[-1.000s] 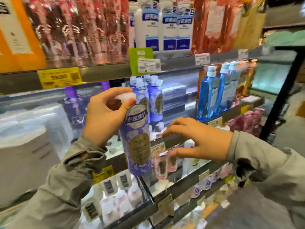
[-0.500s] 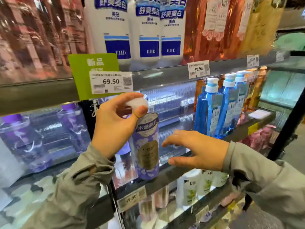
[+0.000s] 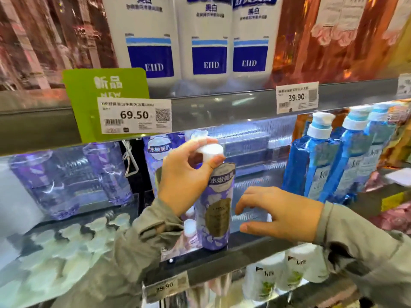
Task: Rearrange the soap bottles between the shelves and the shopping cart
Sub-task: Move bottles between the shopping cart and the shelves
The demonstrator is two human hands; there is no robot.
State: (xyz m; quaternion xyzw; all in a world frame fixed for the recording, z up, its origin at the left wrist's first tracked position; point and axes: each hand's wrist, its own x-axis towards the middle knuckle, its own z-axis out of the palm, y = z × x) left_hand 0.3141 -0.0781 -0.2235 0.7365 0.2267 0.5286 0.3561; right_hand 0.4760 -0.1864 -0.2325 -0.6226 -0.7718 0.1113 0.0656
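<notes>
A purple soap bottle with a white pump cap stands upright at the front edge of the middle shelf. My left hand pinches its cap and neck from the left. My right hand hovers just right of the bottle with fingers spread and loosely bent, holding nothing. Another purple bottle stands behind the held one, partly hidden by my left hand. No shopping cart is in view.
Blue pump bottles stand to the right on the same shelf. Clear purple bottles stand at the left. White bottles fill the shelf above, over price tags. White bottles sit on the shelf below.
My left hand has carried the purple bottle to the shelf edge, where its base now rests. The view has moved closer and up. My right hand stays beside the bottle.
</notes>
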